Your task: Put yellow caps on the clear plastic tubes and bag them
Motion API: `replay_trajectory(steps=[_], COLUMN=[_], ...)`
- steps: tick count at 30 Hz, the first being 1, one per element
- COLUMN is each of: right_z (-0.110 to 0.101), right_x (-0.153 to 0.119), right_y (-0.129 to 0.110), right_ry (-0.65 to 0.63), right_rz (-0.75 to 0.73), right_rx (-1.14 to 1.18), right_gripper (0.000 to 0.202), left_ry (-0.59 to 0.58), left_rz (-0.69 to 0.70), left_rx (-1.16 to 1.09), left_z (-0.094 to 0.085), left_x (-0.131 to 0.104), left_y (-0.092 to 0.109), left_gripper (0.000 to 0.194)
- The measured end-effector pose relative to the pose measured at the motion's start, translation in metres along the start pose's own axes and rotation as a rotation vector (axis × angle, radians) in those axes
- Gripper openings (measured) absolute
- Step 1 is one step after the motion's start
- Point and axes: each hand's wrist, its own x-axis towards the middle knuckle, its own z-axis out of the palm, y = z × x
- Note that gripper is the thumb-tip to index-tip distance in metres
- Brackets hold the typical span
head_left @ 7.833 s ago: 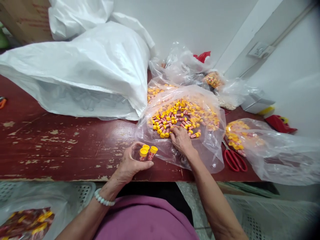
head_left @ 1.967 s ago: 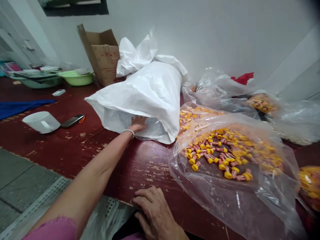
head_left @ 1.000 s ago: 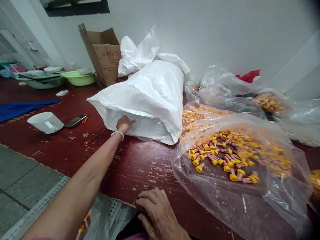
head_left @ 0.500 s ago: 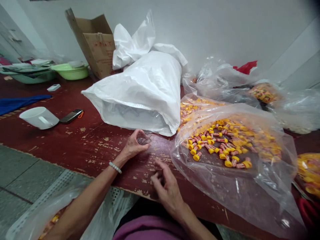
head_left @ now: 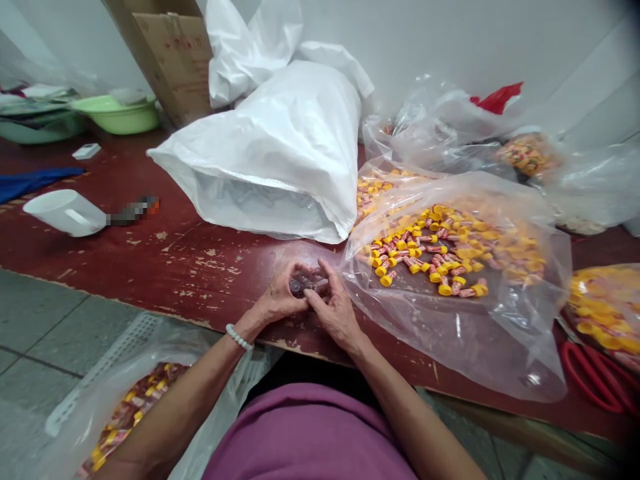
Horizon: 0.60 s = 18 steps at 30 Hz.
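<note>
My left hand (head_left: 281, 297) is curled, thumb below and fingers above, around a small cluster of clear plastic pieces (head_left: 299, 285). From the other side my right hand (head_left: 336, 308) closes on the same cluster, its thumb almost meeting the left one. The fingers partly cover the pieces, so their exact shape is unclear. Just beyond the hands lies a white woven sack (head_left: 280, 147), its mouth facing me, with more clear plastic pieces (head_left: 265, 195) inside. To the right, a clear plastic bag (head_left: 480, 347) holds many small yellow-capped, red-patterned tubes (head_left: 415, 257).
On the worn red table (head_left: 200, 280) at left are a white mug (head_left: 63, 212), a blurred-out dark item (head_left: 134, 211) and a green basin (head_left: 120, 115). Red-handled scissors (head_left: 595, 377) lie at right. A bag of capped tubes (head_left: 133, 417) sits below the table edge.
My right hand has moved up and left to meet the left hand around the clear pieces. My left hand has shifted slightly right. The view has tilted downward.
</note>
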Motion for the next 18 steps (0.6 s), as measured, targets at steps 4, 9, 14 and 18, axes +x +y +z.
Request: replay_trajectory(steps=[4, 9, 14, 18], right_z=[0.003, 0.0063, 0.0027, -0.0016], right_x=[0.0009, 0.0017, 0.0034, 0.0028], right_y=[0.004, 0.0031, 0.0026, 0.0003], right_ry=[-0.019, 0.015, 0.068, 0.091], right_rz=[0.024, 0.046, 0.012, 0.012], right_rx=[0.024, 0.09, -0.01, 0.013], right_gripper=[0.069, 0.07, 0.051, 0.039], left_ry=[-0.014, -0.041, -0.035, -0.032], left_rz=[-0.037, -0.047, -0.067, -0.134], left_rx=[0.034, -0.066, -0.29, -0.435], left_z=[-0.0014, -0.0033, -0.0018, -0.0015], left_x=[-0.0015, -0.0001, 0.0036, 0.0034], left_y=[-0.0002, -0.0016, 0.0002, 0.0047], left_gripper=[0.05, 0.05, 0.058, 0.063])
